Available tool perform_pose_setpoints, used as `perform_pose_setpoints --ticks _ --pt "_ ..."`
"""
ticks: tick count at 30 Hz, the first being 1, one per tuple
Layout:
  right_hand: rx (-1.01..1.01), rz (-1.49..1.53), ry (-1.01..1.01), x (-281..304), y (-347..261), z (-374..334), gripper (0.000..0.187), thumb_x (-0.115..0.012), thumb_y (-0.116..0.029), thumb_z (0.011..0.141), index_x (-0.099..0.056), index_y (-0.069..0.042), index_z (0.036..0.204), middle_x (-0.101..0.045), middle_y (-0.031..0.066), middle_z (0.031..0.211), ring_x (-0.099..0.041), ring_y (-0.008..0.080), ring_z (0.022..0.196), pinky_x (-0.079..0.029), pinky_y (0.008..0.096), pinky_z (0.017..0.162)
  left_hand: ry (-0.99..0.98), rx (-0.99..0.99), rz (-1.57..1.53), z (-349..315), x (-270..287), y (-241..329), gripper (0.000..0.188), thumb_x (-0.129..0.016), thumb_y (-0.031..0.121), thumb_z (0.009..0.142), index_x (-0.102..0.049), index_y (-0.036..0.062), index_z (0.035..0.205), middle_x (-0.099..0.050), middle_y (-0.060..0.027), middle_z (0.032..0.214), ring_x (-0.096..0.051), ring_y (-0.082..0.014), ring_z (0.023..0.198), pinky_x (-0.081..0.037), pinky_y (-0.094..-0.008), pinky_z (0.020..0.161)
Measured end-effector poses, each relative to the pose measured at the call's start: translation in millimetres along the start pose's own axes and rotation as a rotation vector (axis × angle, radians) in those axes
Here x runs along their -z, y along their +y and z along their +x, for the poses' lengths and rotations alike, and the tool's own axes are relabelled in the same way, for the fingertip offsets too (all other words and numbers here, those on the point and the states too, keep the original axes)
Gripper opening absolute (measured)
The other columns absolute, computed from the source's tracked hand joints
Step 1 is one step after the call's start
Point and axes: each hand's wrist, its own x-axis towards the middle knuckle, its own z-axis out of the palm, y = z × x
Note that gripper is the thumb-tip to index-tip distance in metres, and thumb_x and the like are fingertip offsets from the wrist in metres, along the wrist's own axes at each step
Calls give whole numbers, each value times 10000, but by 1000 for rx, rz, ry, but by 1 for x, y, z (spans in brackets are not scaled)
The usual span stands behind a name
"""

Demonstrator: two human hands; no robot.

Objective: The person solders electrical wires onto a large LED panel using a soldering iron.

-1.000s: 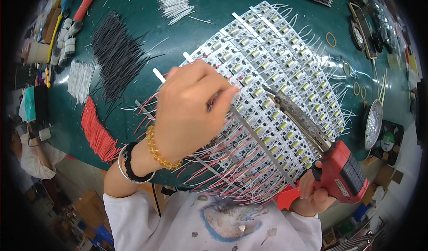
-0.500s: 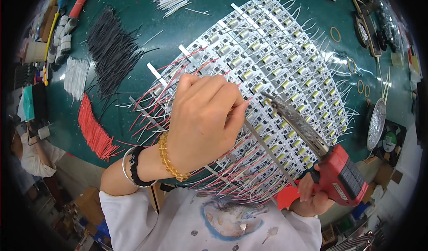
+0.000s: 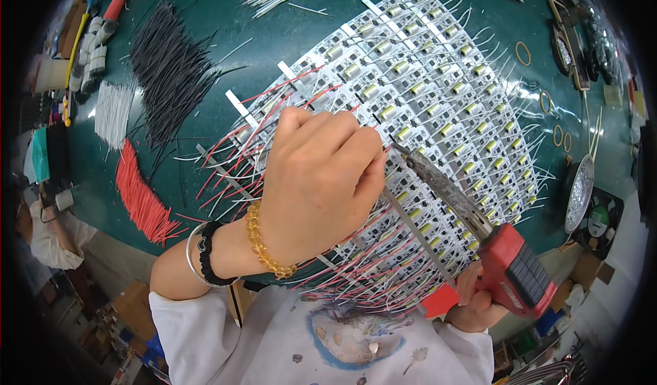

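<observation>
Soldering, I guess: over the boards, left hand tightly pinches apparently a red wire, right hand grips the iron, steadiness needed.

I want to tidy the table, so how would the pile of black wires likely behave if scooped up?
The pile of black wires would probably shed strands, since loose ends stick out on its right. Each strand is likely light, being so thin. They may be slightly stiff rather than limp, as most lie nearly straight.
</observation>
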Motion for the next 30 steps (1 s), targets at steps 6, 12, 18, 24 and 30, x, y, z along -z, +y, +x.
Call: perform_pose_setpoints --ticks 6,12,18,24,30 --pt "65 90 -296 1 2 7 91 -585 -11 713 -621 -62 780 -537 -21 623 -507 157 553 -322 285 515 10 -3 -9 0 -1 1 168 -725 12 705 -576 85 683 -510 0 628 -491 -177 581 -333 -337 681" --pt "192 431 -2 -33 -11 3 714 -684 -439 866 -459 131 1232 -512 21 523 -444 94 382 -319 232 359 22 -37 -9 2 -2 0 171 -725 16 713 -573 92 689 -519 -3 635 -491 -195 582 -334 -337 682" --pt "268 400 -23 -39 -6 6 712 -669 -430 884 -438 134 1252 -487 16 513 -419 92 376 -306 233 360 60 -72 13 -2 -3 -2 164 -714 34 721 -564 88 686 -511 -16 654 -494 -211 621 -342 -347 672" --pt "300 456 1 -15 9 9 682 -619 -401 924 -397 135 1282 -450 36 500 -383 105 374 -309 242 372 189 -183 108 -8 20 6 106 -698 87 748 -596 59 744 -555 -66 748 -537 -259 716 -393 -385 721" --pt "154 542 98 -3 21 8 626 -569 -343 963 -342 122 1316 -398 38 491 -353 115 370 -317 254 377 220 235 774 -78 134 -49 119 -706 82 765 -669 69 878 -638 -79 841 -583 -275 822 -402 -384 760"
